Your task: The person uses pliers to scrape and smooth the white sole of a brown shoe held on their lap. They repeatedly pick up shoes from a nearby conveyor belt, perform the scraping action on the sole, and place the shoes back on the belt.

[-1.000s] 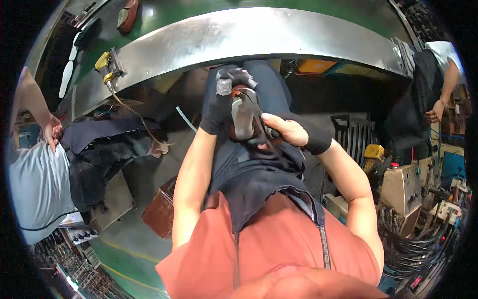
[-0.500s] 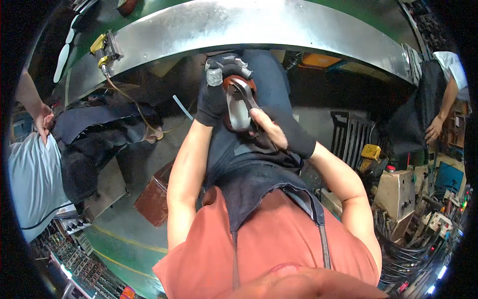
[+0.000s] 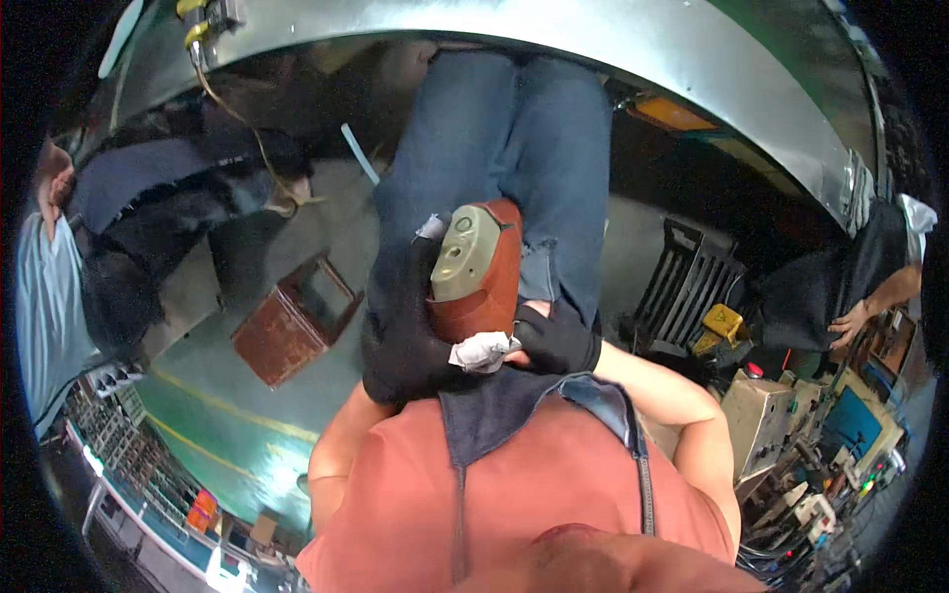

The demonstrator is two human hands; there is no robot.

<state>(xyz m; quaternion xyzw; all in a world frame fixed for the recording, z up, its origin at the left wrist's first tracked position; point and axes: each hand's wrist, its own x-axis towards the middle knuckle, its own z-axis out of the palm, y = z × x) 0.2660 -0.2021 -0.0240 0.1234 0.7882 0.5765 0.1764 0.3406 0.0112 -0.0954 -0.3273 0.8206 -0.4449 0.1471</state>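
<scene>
A reddish-brown leather shoe [image 3: 501, 277] sits low over my lap, close to my waist. Inside it is a pale grey-green shoe last [image 3: 470, 254], its holed top turned upward. My left hand [image 3: 400, 331], in a black glove with tape-wrapped fingertips, is wrapped around the shoe's left side and near end. At the shoe's near right side is my right hand [image 3: 561, 341], in a black glove with bare fingers. Those fingers are bent against the shoe, partly hidden beneath it. Both hands lie just above the dark apron [image 3: 504, 410].
Beyond my knees runs a curved metal bench [image 3: 554, 25] with a yellow-handled tool [image 3: 203, 22]. A brown stool [image 3: 287, 326] stands at left. At right are a dark slatted rack [image 3: 682, 282], a yellow container [image 3: 720, 326] and a machine box [image 3: 759, 415]. People are at both sides.
The shoe has come back from over my knees to my waist and been turned, so the top of the last shows. Both hands moved with it, and my view has shifted.
</scene>
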